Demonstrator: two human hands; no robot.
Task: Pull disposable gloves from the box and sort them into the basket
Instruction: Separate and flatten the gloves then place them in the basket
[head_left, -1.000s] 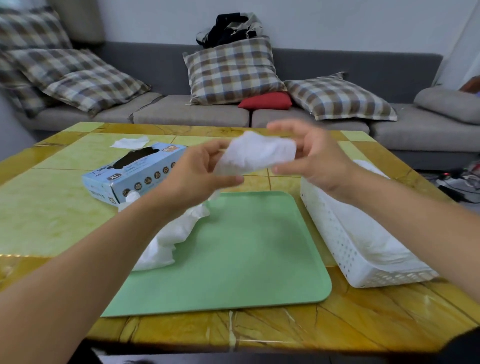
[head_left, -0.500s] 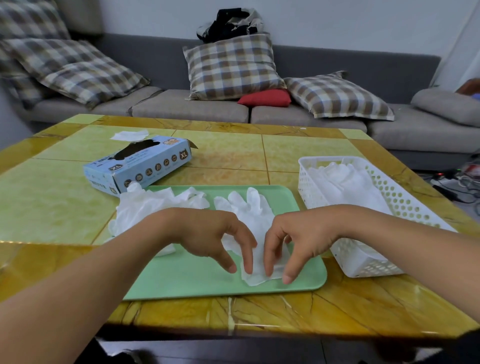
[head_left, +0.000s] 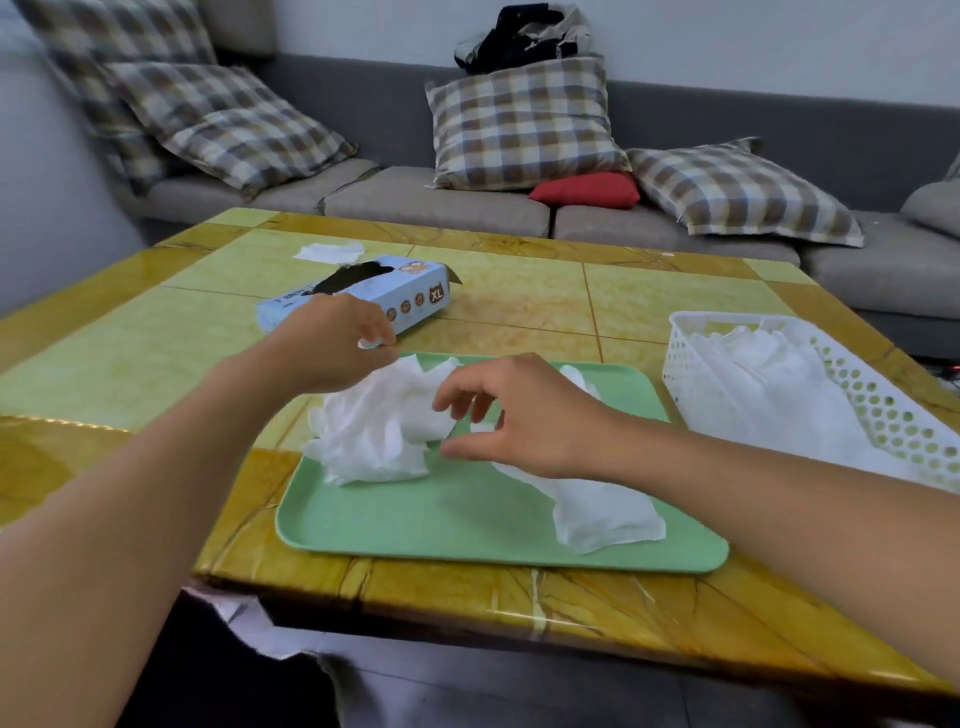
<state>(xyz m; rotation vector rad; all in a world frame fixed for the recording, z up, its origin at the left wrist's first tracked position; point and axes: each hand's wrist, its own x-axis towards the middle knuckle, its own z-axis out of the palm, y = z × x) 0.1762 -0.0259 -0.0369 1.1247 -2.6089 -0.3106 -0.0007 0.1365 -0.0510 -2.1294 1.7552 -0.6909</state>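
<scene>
1. Green tray: the landmark, lying on the tiled table.
2. Flattened glove: smoothed out on the tray's right half, not yet in the basket.
3. Crumpled gloves: a heap over the tray's left edge, apparently unsorted.
4. Glove box: beyond the tray's left corner, its opening dark.
5. Basket: just right of the tray, already holding a layer of white gloves; sorting looks well under way.
6. Left hand: above the heap, fingers loosely curled; whether they pinch anything cannot be told.
7. Right hand: over the tray's middle, fingers relaxed, grasping nothing.
</scene>
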